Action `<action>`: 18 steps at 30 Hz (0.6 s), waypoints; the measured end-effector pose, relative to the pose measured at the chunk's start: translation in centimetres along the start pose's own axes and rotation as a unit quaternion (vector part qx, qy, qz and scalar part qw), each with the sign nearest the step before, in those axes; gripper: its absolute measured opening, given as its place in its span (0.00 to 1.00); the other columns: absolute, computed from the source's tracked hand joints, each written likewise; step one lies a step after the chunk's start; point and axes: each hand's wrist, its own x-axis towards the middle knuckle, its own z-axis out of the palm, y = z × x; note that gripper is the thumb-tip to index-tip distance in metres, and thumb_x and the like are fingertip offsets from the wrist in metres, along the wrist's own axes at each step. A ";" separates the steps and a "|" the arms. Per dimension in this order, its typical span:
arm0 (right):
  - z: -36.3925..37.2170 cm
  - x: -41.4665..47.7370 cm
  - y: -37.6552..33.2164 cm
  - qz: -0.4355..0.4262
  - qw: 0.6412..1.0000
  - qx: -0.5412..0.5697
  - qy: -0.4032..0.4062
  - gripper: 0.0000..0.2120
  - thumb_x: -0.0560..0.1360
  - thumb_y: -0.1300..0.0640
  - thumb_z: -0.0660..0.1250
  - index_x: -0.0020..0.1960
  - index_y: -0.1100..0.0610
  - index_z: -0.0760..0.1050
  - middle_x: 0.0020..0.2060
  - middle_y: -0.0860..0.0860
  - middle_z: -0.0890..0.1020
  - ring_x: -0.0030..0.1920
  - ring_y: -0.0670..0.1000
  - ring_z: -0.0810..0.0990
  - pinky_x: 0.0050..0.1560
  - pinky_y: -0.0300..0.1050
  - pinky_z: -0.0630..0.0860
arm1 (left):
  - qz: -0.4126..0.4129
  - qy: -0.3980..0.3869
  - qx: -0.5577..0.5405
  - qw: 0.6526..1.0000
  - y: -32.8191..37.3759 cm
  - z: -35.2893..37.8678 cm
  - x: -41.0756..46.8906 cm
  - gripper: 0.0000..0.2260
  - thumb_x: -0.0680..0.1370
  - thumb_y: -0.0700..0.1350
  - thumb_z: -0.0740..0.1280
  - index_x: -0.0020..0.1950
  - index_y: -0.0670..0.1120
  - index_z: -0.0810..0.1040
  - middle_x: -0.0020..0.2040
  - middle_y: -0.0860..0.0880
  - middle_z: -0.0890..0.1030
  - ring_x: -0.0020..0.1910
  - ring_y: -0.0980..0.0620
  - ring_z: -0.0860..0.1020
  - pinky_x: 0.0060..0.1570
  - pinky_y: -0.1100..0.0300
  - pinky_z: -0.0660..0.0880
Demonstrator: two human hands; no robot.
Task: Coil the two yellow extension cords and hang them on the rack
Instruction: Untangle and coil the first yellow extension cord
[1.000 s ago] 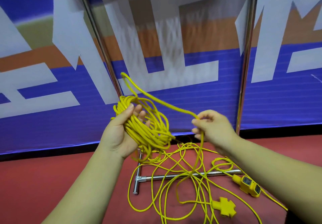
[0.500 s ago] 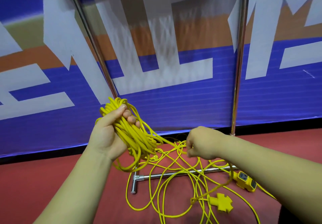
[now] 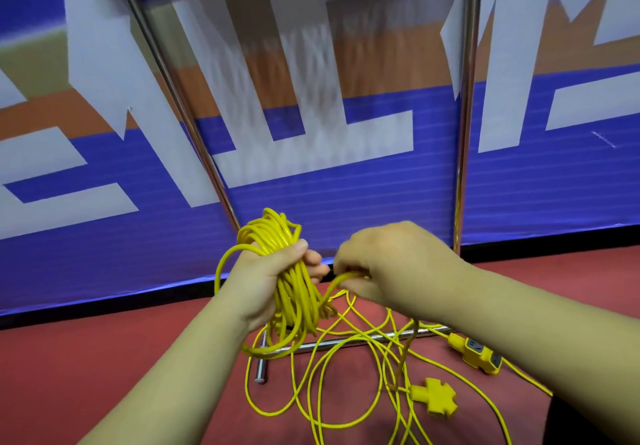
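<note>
From the head view, the left hand (image 3: 266,282) grips a thick coil (image 3: 268,235) of yellow cord, thumb curled across the front of the bundle and fingers wrapped behind it. The coil's loops rise above the hand and hang below it, over the rack's base. The right hand (image 3: 391,264) is just right of the coil, its fingers curled and pinching a single strand (image 3: 341,277) that runs down from the coil's right side. Below both hands, loose cord (image 3: 325,372) lies in tangled loops on the red floor (image 3: 104,375), crossing the base bar of the rack (image 3: 346,340). Whether these loops are one cord or two cannot be told. A yellow socket block (image 3: 478,354) lies on the floor at the right, with a cross-shaped yellow plug (image 3: 434,396) nearer and to its left. The rack's two metal poles rise in front of a blue, white and orange banner (image 3: 311,195) at the far side.
</note>
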 end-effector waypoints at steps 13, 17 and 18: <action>-0.7 -0.2 4.5 0.213 0.870 0.443 -0.039 0.18 0.65 0.64 0.81 0.36 0.54 0.71 0.26 0.47 0.74 0.27 0.44 0.69 0.29 0.38 0.66 | -0.109 -0.159 -0.009 0.981 -1.4 2.0 0.2 0.10 0.70 0.44 0.76 0.47 0.41 0.85 0.43 0.38 0.84 0.40 0.41 0.85 0.44 0.45 0.82; 0.1 -0.6 6.4 0.242 0.815 0.521 -0.072 0.19 0.65 0.66 0.81 0.35 0.54 0.70 0.29 0.58 0.72 0.30 0.52 0.68 0.29 0.43 0.66 | -0.133 -0.231 -0.025 0.964 -1.4 1.9 0.5 0.15 0.70 0.46 0.78 0.51 0.40 0.81 0.44 0.38 0.81 0.40 0.42 0.81 0.48 0.46 0.78; 0.2 -0.6 6.8 0.246 0.811 0.524 -0.083 0.19 0.65 0.66 0.80 0.36 0.54 0.70 0.31 0.59 0.71 0.31 0.52 0.68 0.29 0.42 0.66 | -0.136 -0.244 -0.022 0.960 -1.4 2.1 0.6 0.15 0.72 0.46 0.77 0.52 0.39 0.80 0.43 0.38 0.79 0.39 0.42 0.79 0.47 0.46 0.77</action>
